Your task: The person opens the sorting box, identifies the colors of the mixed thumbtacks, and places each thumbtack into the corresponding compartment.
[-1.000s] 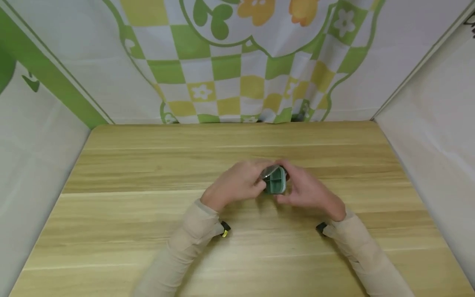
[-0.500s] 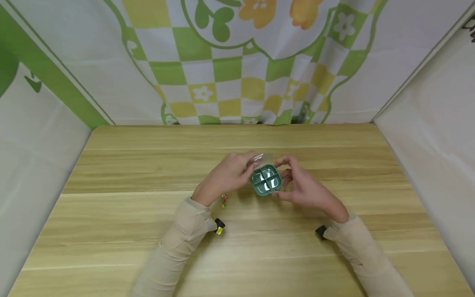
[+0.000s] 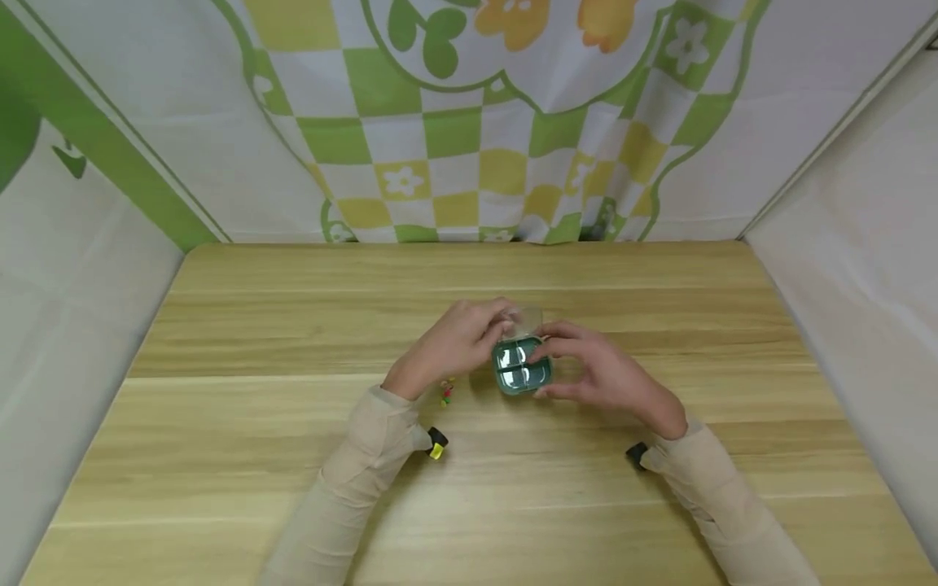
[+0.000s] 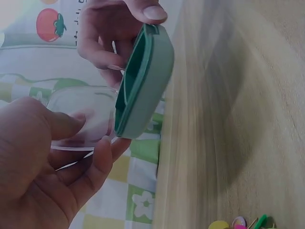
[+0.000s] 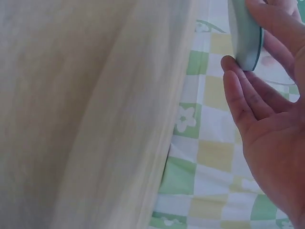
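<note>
A small green divided box (image 3: pixel 515 376) with a hinged clear lid (image 3: pixel 529 319) is raised above the table and tilted, its lid swung up at the far side. Its compartments show glossy highlights in the head view. My left hand (image 3: pixel 458 346) pinches the lid (image 4: pixel 83 114) between thumb and fingers. My right hand (image 3: pixel 597 370) holds the box's right side, thumb at the near rim and fingertips over the compartments. The left wrist view shows the box (image 4: pixel 145 83) edge-on; in the right wrist view, only part of the box (image 5: pixel 245 36) shows beside the right hand (image 5: pixel 269 133).
Tiny colourful pieces (image 3: pixel 447 392), too small to identify, lie on the wooden table (image 3: pixel 293 456) just right of the left wrist. A checkered curtain (image 3: pixel 450 134) hangs behind the table's far edge, with pale walls on both sides.
The box has shifted left and turned its compartments towards the head camera. The lid has swung further up. The right fingers have moved over the rim, and the colourful pieces have come into sight.
</note>
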A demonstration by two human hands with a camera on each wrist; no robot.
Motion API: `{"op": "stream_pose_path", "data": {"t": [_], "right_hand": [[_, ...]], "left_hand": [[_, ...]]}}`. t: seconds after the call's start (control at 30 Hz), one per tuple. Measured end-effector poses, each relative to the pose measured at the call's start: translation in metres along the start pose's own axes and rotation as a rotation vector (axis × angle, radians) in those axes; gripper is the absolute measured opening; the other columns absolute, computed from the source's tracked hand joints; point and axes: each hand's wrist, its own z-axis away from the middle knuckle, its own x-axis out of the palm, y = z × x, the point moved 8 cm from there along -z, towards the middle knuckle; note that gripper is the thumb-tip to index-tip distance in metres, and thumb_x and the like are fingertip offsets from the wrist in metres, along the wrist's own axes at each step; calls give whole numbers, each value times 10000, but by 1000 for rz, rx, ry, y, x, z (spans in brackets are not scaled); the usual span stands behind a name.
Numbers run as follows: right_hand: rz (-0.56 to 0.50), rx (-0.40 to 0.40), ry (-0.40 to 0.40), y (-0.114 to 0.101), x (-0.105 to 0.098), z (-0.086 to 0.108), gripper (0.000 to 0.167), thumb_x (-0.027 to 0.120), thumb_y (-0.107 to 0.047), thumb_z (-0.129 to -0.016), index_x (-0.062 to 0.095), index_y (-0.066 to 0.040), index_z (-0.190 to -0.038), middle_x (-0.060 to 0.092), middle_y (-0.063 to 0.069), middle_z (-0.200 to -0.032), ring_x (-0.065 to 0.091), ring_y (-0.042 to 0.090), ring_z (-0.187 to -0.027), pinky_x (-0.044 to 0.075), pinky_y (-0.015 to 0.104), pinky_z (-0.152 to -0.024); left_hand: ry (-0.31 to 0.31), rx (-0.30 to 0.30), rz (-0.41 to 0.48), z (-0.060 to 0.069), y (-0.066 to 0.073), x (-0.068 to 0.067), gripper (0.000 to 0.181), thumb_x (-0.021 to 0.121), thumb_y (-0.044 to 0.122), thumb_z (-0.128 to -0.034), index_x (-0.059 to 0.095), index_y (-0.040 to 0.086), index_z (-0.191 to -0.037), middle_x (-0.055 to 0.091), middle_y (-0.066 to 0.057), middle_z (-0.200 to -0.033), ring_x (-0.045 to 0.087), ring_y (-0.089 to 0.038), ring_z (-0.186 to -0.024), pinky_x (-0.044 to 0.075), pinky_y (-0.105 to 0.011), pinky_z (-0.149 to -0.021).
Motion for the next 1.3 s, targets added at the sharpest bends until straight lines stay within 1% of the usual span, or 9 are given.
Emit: {"op": "stream_pose_path", "data": {"t": [0.07,0.23,0.37,0.47,0.6,0.77,0.97,1.13,1.3], "right_hand": [[13,-7,5,0,-1,0,477,946,-233,-775,751,-166,-1206,676,118,-1350,673,315,-1231,578,519,-1004],[18,28,27,10,-2,1,504,950,-233,-770,769,-101,-1221,697,164,-1348,687,361,-1232,585,529,-1003],[14,85,38,24,-4,4,446,954,-209,-759,801,-63,-1152,695,236,-1352,687,417,-1237,581,545,-1006],[26,146,19,36,-7,6,454,958,-249,-756,808,-65,-1142,691,241,-1362,678,421,-1258,571,546,-1023],[48,243,-25,53,-12,11,453,946,-321,-774,811,-101,-1146,683,222,-1384,665,410,-1286,540,559,-1068],[42,340,-56,69,-16,17,459,931,-362,-792,806,-128,-1166,671,209,-1411,626,416,-1336,479,593,-1132],[28,390,-71,80,-18,20,503,921,-355,-805,764,-124,-1224,660,196,-1434,588,416,-1375,449,599,-1159],[30,408,-82,81,-19,20,556,919,-311,-812,692,-118,-1281,686,175,-1378,608,390,-1337,468,585,-1139],[5,418,-80,83,-18,21,526,909,-287,-828,689,-90,-1263,688,168,-1350,618,376,-1300,479,575,-1115]], "left_hand": [[-13,-17,25,-1,-2,1,245,544,116,-1084,694,37,-1261,798,-119,-1125,739,-135,-905,553,-243,-717],[-18,-63,93,-2,-7,4,278,583,172,-1076,664,40,-1307,797,-141,-1093,656,-124,-726,527,-255,-664],[-15,-97,130,-2,-14,9,315,561,174,-1081,634,39,-1356,789,-136,-1130,739,-172,-877,601,-280,-761],[-14,-122,122,-3,-17,11,342,551,173,-1085,613,28,-1389,780,-146,-1176,758,-232,-1099,622,-336,-921],[-22,-149,93,-4,-21,12,367,546,164,-1086,598,11,-1416,769,-158,-1222,744,-267,-1164,614,-399,-972],[-30,-192,59,-3,-27,7,372,537,168,-1086,599,41,-1431,769,-135,-1242,734,-258,-1182,603,-414,-988],[-54,-210,22,-1,-31,0,368,525,177,-1091,605,47,-1426,767,-126,-1234,730,-253,-1177,594,-415,-1000],[-58,-210,10,2,-35,-4,369,523,175,-1090,612,37,-1421,763,-142,-1238,734,-254,-1164,595,-418,-997],[-62,-206,22,4,-35,-6,371,521,193,-1095,621,31,-1413,766,-143,-1231,742,-252,-1139,603,-421,-976]]}}
